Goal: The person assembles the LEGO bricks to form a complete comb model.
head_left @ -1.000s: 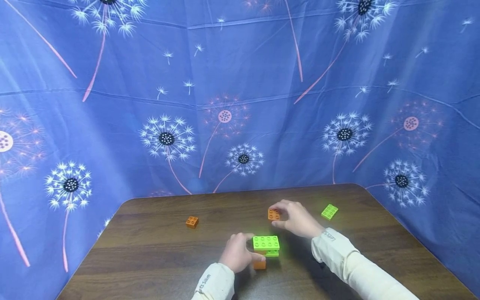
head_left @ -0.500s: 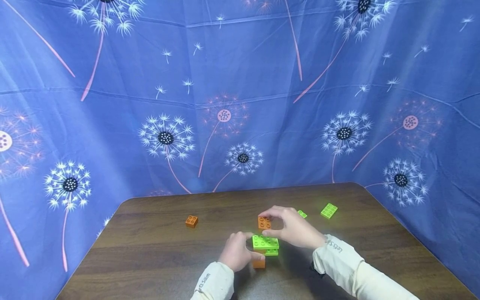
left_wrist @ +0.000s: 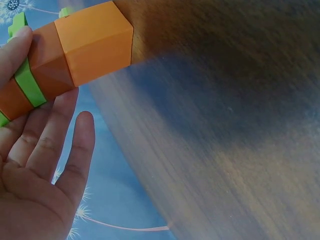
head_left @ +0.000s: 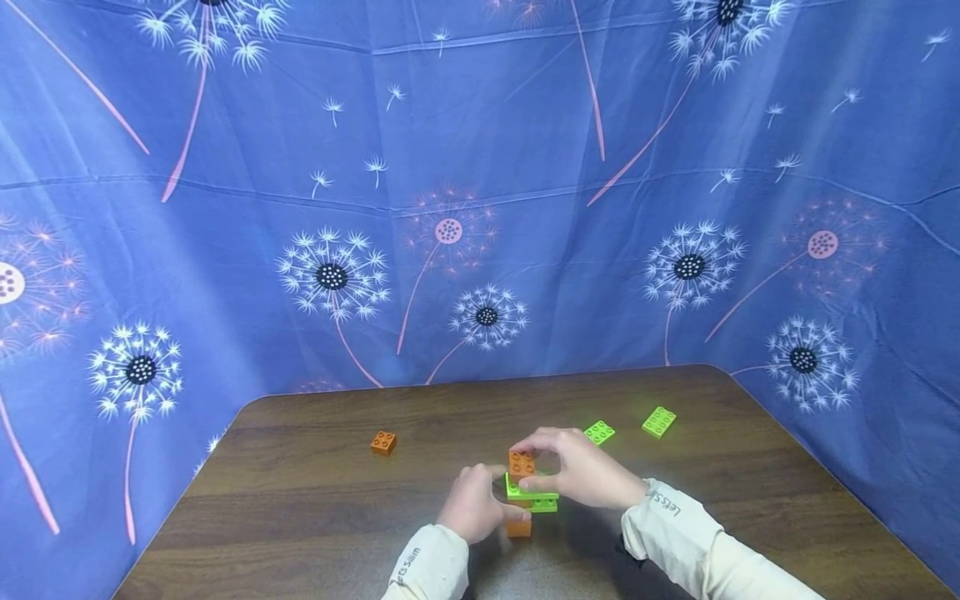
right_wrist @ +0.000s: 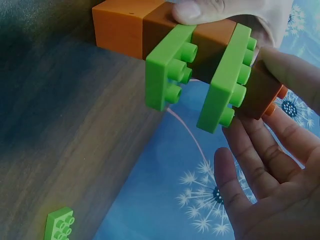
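Observation:
A stack of toy building blocks stands upright near the table's front, orange bricks alternating with two green plates that jut to the right. My left hand grips it from the left, thumb and fingers on opposite sides, as the left wrist view also shows around the lower orange bricks. Above, my right hand pinches an orange brick between thumb and fingers. In the right wrist view this brick sits against the studs of the upper green plate, at its left end in the head view.
One loose orange brick lies to the left on the brown wooden table. Two loose green plates, a nearer one and a farther one, lie behind the right hand. A blue dandelion-print cloth hangs behind the table.
My right hand has brought the orange brick leftward and toward me, onto the top of the stack. The nearer loose green plate has come into view behind it. My left hand stays put.

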`<state>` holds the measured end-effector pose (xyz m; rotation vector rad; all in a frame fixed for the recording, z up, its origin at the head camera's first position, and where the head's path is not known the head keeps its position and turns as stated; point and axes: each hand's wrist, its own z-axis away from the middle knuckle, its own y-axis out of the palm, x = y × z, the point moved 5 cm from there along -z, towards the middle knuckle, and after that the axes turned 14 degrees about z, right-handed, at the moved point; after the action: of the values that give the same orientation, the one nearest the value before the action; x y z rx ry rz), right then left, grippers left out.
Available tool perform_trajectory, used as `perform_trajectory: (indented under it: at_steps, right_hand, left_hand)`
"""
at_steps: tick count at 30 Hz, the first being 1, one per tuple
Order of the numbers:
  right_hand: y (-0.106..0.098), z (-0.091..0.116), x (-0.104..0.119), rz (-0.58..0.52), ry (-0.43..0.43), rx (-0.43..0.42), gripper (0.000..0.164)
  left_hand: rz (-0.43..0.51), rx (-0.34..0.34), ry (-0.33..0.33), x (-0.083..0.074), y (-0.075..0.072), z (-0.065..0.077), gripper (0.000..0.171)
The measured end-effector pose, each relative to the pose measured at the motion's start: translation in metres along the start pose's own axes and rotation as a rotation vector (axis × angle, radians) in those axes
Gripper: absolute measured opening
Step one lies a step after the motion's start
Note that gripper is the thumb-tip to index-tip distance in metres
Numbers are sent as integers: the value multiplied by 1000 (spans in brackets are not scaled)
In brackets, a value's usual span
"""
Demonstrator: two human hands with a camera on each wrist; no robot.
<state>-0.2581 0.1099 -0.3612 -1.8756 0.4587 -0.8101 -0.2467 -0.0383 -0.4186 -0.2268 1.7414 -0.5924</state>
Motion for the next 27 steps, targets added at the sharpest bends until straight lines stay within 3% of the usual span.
perform_trajectory:
  at_steps: [7,19,27]
  right_hand:
    - [2,1,2,-21,-18,31,35]
    - [0,-1,6,32,-4,64,35]
    - [-1,0,9,74,-2,48,34]
  left_hand:
    - [13,11,-18,1,1,-1,52]
    - [21,10,-6,0,1,-1,53]
    - [26,13,-33,-1,0,-1,54]
